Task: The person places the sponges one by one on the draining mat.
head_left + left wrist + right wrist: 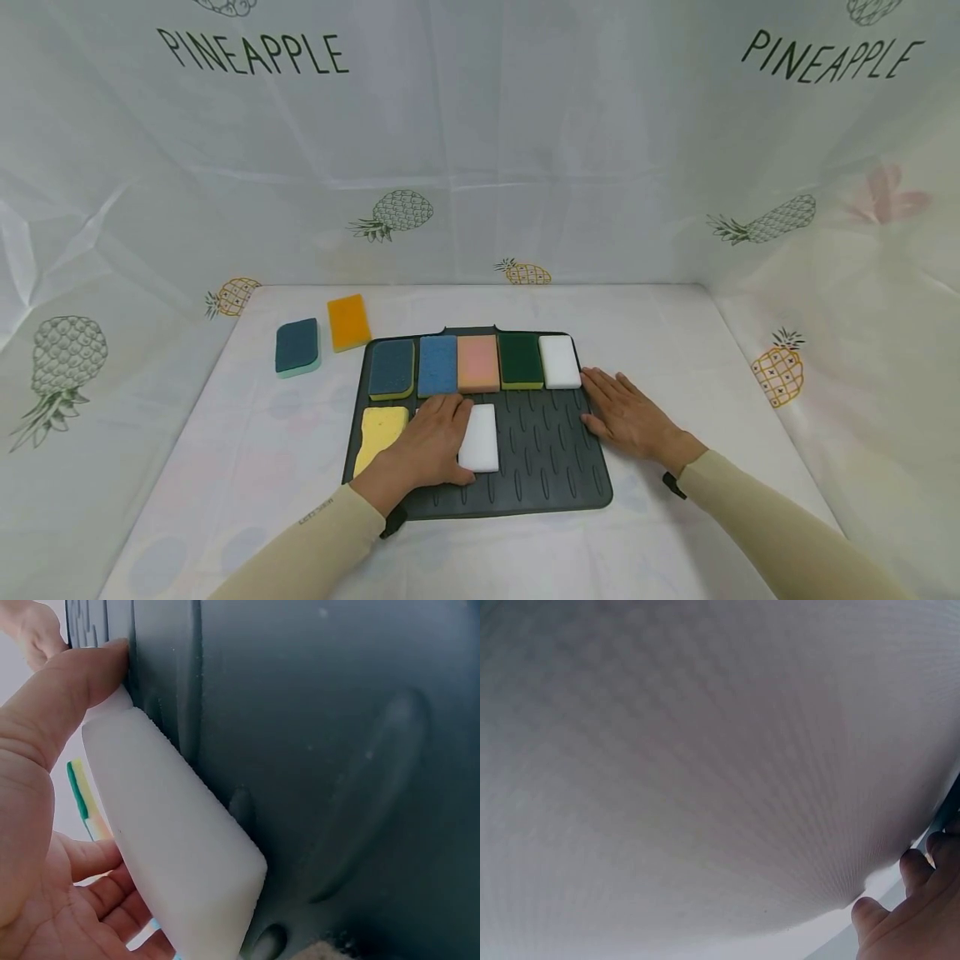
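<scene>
A ridged dark grey mat [540,492] lies on the table. My left hand [423,446] bends over its front row. Thumb and fingertips grip opposite short ends of a white sponge [478,439]. Under my palm, a second white block [169,825] lies beside it, mostly hidden from the head view. Left of that hand is a yellow sponge [381,433]. My right hand [633,417] rests with extended fingers at the mat's right edge, touching it near a white sponge [560,362] in the back row.
Along the mat's back row lie a dark blue sponge [392,368], a blue one [438,365], a pink one [477,363] and a dark green one [521,361]. Off the mat, back left, are an orange sponge [348,322] and a teal-green one [297,346].
</scene>
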Action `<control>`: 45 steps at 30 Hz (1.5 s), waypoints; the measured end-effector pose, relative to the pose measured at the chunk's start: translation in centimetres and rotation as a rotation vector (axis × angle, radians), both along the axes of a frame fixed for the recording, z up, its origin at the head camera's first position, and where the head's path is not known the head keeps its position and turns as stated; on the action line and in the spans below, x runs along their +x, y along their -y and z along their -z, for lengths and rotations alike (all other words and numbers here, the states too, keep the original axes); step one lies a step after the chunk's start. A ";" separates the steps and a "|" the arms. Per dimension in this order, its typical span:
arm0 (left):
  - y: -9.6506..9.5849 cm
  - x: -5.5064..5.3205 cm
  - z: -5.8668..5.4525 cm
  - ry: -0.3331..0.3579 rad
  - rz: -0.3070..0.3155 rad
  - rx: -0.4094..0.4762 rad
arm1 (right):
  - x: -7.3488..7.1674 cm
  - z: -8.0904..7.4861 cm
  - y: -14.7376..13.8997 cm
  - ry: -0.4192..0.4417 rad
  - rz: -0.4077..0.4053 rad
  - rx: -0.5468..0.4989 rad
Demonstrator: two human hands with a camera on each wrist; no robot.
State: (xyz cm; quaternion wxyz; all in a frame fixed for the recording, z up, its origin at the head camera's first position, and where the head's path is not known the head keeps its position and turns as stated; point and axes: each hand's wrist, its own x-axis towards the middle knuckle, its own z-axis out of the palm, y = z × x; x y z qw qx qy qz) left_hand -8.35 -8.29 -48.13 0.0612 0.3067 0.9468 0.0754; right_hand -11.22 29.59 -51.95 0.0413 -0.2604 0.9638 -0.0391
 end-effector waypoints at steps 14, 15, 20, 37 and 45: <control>-0.2 -0.1 0.0 0.026 -0.002 -0.006 | 0.0 -0.1 -0.3 -0.003 0.007 0.012; -0.3 -0.1 0.0 0.036 -0.005 -0.003 | 0.0 -0.1 -0.3 -0.003 0.007 0.011; -0.2 -0.1 -0.4 0.067 -0.018 0.030 | 0.0 -0.2 -0.3 -0.006 0.006 0.002; 9.4 -4.6 -7.9 -0.186 -0.144 0.158 | 0.1 0.0 -0.2 -0.014 0.001 -0.009; 19.0 -8.4 -7.5 -0.359 -0.233 0.007 | 0.1 0.0 -0.1 -0.008 0.003 -0.003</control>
